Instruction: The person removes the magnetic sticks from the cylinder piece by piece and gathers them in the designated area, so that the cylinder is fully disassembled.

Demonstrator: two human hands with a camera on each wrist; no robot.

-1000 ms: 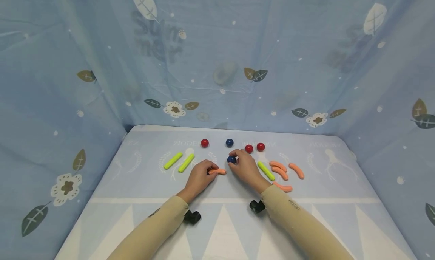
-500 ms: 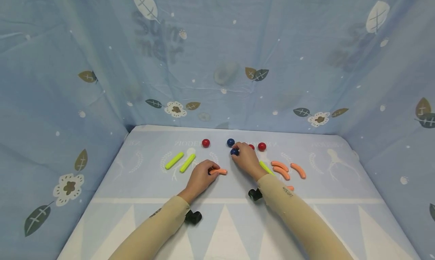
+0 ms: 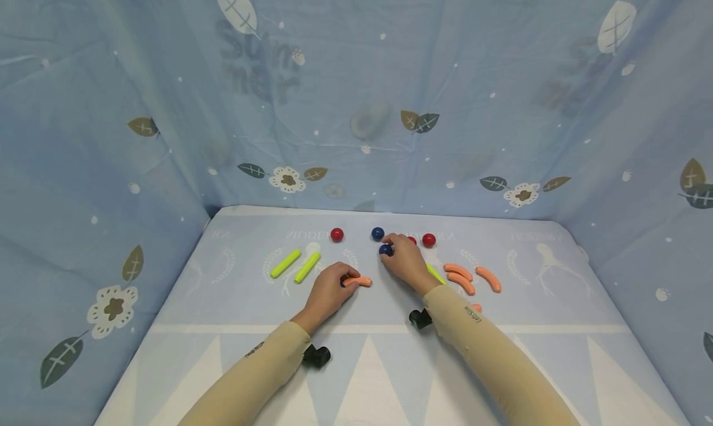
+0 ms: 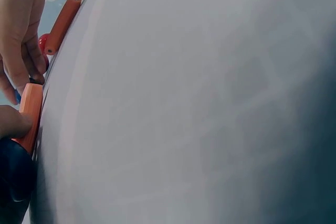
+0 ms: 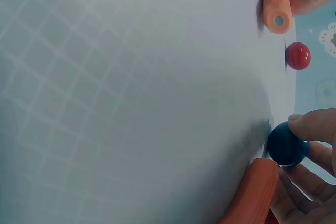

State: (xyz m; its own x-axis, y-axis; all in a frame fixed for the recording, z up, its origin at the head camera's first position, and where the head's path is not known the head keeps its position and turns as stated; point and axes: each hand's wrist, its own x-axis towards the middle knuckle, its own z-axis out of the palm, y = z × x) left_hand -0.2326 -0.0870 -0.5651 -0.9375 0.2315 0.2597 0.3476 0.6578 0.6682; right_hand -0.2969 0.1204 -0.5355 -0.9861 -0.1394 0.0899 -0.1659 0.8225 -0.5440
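My left hand [image 3: 328,290] pinches an orange curved stick [image 3: 362,281], which has a small hole in its end [image 5: 279,20]. A dark blue round thing [image 4: 16,169] sits against that stick, under the left fingers. Ahead and to the right, my right hand [image 3: 408,260] holds a dark blue ball [image 3: 385,250] between thumb and fingers, at or just over the table top. Another dark blue ball [image 3: 377,233] lies just beyond it. One red ball [image 3: 411,240] is partly hidden behind the right hand, and a yellow-green stick [image 3: 436,273] is partly covered by the right wrist.
Two yellow-green sticks [image 3: 286,264] lie left of the left hand. Several orange sticks [image 3: 488,279] lie right of the right hand, one mostly under the sleeve. Red balls [image 3: 337,234] rest toward the back edge. Patterned blue cloth [image 3: 356,104] walls the table at back and sides.
The right hand has moved away from me and slightly right with the blue ball, then nearly stopped. The left hand has stayed in place with its orange stick.
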